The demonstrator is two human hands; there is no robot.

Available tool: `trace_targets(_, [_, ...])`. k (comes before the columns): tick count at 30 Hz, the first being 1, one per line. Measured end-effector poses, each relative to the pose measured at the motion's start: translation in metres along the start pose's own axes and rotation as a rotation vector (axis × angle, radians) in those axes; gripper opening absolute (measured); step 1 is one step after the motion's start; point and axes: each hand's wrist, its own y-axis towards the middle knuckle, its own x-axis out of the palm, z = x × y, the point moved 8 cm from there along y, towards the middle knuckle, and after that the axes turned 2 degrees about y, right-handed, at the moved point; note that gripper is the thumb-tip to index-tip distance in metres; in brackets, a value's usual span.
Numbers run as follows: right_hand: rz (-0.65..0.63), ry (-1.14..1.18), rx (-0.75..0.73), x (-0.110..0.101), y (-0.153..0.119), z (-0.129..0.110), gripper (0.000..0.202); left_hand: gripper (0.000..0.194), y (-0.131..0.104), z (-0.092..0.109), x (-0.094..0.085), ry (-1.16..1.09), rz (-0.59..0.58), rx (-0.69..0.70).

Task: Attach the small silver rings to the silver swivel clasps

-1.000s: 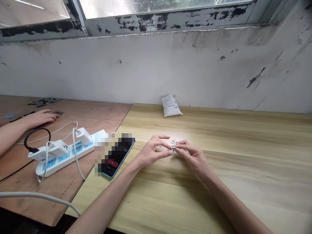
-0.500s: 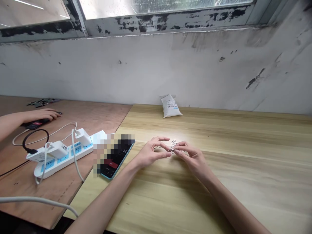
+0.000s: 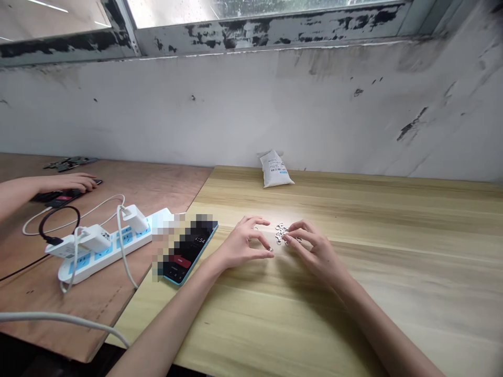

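Observation:
Several small silvery metal pieces (image 3: 280, 233), some ring-shaped, lie in a small pile on the light wooden table (image 3: 377, 262). My left hand (image 3: 245, 245) is left of the pile, its thumb and index finger pinched on a small metal piece (image 3: 269, 249). Behind its fingers another ring shows in part. At the pile's right side my right hand (image 3: 310, 245) has thumb and index finger close together at the pieces; what they grip is too small to tell.
A phone (image 3: 190, 254) lies left of my left hand. Further left are a white power strip (image 3: 126, 238) with cables and another person's hand (image 3: 74, 182) over a dark device. A white packet (image 3: 275, 170) rests near the wall.
My hands have moved slightly apart. The metal piece between my left fingertips has come away from the pile and my right hand, and more of the pile shows.

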Motion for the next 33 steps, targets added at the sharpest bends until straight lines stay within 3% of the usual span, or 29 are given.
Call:
trace_targets(6, [-0.055,-0.383,-0.116,0.020,-0.001,0.005,0.025,0.015,-0.002,0.004,0.013,0.070,-0.122,0.094])
trace_targets(9, [-0.064,-0.472,-0.149,0.025,-0.001,0.005,0.027,0.019,0.000,-0.006,-0.004,0.182,-0.048,0.046])
trace_targets(13, [-0.050,-0.523,-0.185,0.025,0.001,0.002,0.022,0.012,-0.002,-0.023,-0.043,0.395,0.160,-0.038])
trace_targets(15, [-0.051,-0.534,-0.192,0.026,0.002,-0.001,0.022,0.013,-0.004,-0.031,-0.049,0.427,0.137,-0.077])
trace_targets(19, [-0.052,-0.559,-0.207,0.030,0.003,-0.006,0.024,0.013,-0.006,-0.031,-0.036,0.427,-0.041,-0.016])
trace_targets(22, [-0.049,-0.560,-0.211,0.032,0.003,-0.008,0.025,0.010,-0.005,-0.028,-0.027,0.454,-0.076,0.040])
trace_targets(25, [-0.046,-0.549,-0.207,0.033,0.003,-0.007,0.026,0.010,-0.003,-0.025,-0.020,0.507,-0.059,0.069])
trace_targets(30, [-0.032,-0.561,-0.206,0.034,0.004,-0.006,0.024,0.015,0.002,-0.017,-0.013,0.578,0.084,0.066])
trace_targets(33, [0.002,-0.590,-0.197,0.034,0.005,-0.007,0.026,0.012,0.005,-0.016,-0.004,0.615,0.088,0.052])
